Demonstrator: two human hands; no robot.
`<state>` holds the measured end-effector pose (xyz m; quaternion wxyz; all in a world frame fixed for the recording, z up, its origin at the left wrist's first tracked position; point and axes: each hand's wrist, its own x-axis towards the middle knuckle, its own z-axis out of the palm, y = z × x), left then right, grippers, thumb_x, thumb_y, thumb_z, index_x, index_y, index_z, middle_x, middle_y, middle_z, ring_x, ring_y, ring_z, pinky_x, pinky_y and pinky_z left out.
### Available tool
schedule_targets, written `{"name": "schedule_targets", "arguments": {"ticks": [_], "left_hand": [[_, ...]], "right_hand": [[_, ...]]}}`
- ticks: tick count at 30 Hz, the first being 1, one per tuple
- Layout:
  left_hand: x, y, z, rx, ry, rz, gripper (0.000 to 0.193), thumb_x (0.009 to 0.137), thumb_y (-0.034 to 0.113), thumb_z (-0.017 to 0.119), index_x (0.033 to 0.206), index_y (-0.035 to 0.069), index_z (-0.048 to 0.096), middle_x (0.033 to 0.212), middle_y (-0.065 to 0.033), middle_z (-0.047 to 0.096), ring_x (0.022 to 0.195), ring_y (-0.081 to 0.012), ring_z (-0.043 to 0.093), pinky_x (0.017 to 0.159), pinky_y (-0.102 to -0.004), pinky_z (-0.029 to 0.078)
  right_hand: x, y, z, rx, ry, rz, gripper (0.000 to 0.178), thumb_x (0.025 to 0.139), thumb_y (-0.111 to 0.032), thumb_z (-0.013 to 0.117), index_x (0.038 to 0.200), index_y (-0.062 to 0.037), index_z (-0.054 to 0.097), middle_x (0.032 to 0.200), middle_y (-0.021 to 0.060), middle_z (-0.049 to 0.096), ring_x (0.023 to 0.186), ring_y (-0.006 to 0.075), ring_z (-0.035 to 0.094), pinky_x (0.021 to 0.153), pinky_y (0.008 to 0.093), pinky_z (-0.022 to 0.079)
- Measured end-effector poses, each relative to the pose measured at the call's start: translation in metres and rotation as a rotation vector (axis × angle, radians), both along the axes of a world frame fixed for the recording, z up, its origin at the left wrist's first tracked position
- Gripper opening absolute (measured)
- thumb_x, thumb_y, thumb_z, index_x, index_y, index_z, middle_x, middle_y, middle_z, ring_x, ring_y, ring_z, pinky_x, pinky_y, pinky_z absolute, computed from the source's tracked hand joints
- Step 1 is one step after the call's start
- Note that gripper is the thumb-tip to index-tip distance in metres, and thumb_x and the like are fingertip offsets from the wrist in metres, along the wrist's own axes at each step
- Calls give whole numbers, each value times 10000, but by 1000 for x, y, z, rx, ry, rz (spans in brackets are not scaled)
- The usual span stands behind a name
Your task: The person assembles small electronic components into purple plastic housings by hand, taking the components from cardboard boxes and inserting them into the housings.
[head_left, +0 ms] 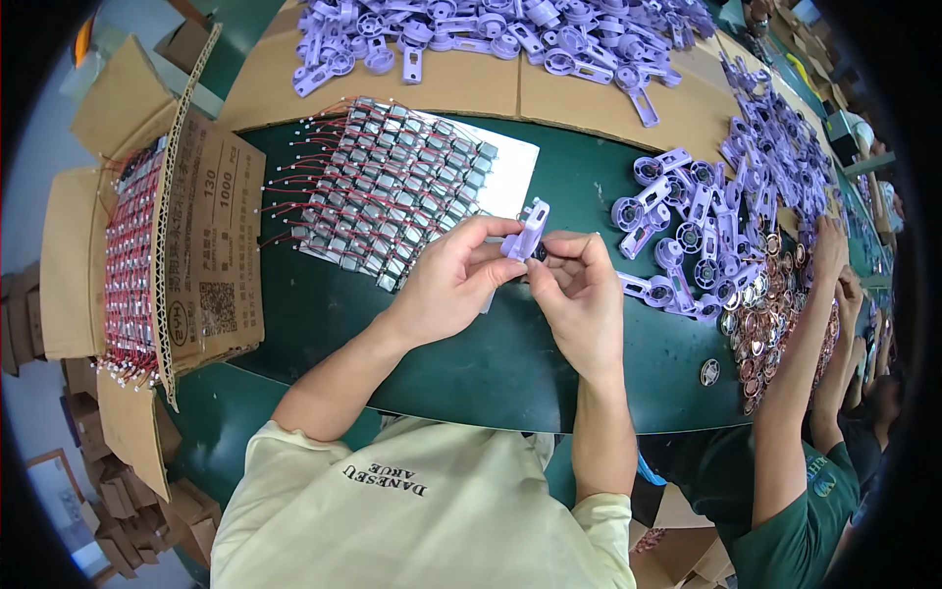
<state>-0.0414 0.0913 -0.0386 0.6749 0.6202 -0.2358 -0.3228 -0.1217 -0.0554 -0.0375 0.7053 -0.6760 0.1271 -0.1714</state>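
Observation:
Above the near part of the green table, a purple plastic housing (528, 232) with a slotted arm is held up between my two hands. My left hand (451, 280) pinches it between thumb and fingers. From the other side, the closed fingers of my right hand (581, 294) press against its lower end. A small dark part shows between the right fingertips and the housing, too covered to name. Just beyond my left hand, rows of small metal motors (392, 187) with red wires lie on a white board (512, 167).
At left stands an open cardboard box (218, 245) packed with wired motors. Purple housings (559, 34) heap on cardboard at the back; others (687, 231) with dark round inserts lie right, beside copper-coloured rings (770, 314). A co-worker's arms (810, 334) reach in there. One loose round part (709, 372) lies near the edge.

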Motion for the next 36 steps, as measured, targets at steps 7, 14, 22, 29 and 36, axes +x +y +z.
{"name": "schedule_targets", "arguments": {"ticks": [7,14,22,29,36], "left_hand": [[-1,1,-2,-41,101,59,294,957,34,547,1235,-54,506,1155,-97,598,1049,-136,589,909,-287,500],[7,0,-2,-202,159,55,349,927,3,574,1254,-41,461,1185,-93,576,1108,-144,572,949,-296,471],[8,2,7,-180,180,10,377,917,11,600,1267,-33,467,1203,-83,576,1133,-148,561,985,-297,452],[12,3,3,-177,229,48,396,904,24,631,1267,-29,481,1196,-70,586,1133,-140,557,992,-292,445],[13,3,6,-127,298,109,408,897,-8,609,1285,-2,482,1218,-118,602,1114,-181,579,987,-323,457]], "right_hand": [[-2,1,3,-302,89,1,207,863,18,656,1031,18,534,844,47,627,738,83,628,677,225,535],[1,7,5,-95,13,80,202,893,13,620,1086,21,563,865,75,673,726,90,651,619,225,523],[-1,6,3,-248,46,3,162,864,5,657,1018,4,606,820,61,650,629,95,604,556,222,480],[1,5,7,-496,-88,-20,143,845,-8,673,986,-17,698,787,63,614,593,123,542,533,257,438],[-1,6,14,-477,-67,23,173,863,-17,652,1028,-26,702,789,62,607,603,124,551,548,251,441]]}}
